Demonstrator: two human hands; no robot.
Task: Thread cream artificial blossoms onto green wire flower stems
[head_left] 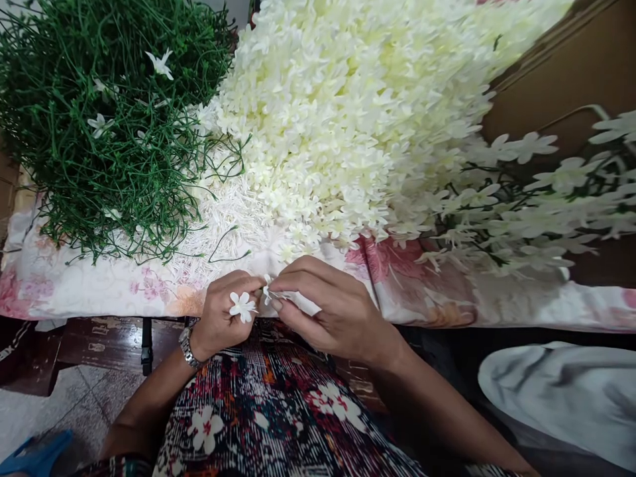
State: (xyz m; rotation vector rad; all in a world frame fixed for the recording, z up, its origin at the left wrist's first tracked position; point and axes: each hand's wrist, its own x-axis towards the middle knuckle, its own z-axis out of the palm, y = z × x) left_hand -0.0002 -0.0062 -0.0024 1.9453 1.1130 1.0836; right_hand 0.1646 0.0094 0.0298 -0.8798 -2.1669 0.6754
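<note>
My left hand (221, 315) is closed around an artificial flower stem, mostly hidden in the fingers. One white blossom (242, 307) of it spreads open over the knuckles. At the left fingertips, my right hand (332, 308) pinches a small white flower piece (267, 289) between thumb and forefinger. A white petal (304, 303) shows along the right fingers. Both hands are close together at the near edge of the cloth-covered table. Just beyond them lie a few loose green stems (228, 248) and thin white filaments (218, 225).
A heap of green plastic stems (124, 132) is at the left. The large pile of white-yellow petals (348, 119) fills the middle. Assembled white flower sprays (536, 212) lie at the right by a cardboard box (561, 79). Floral cloth (163, 291) covers the table.
</note>
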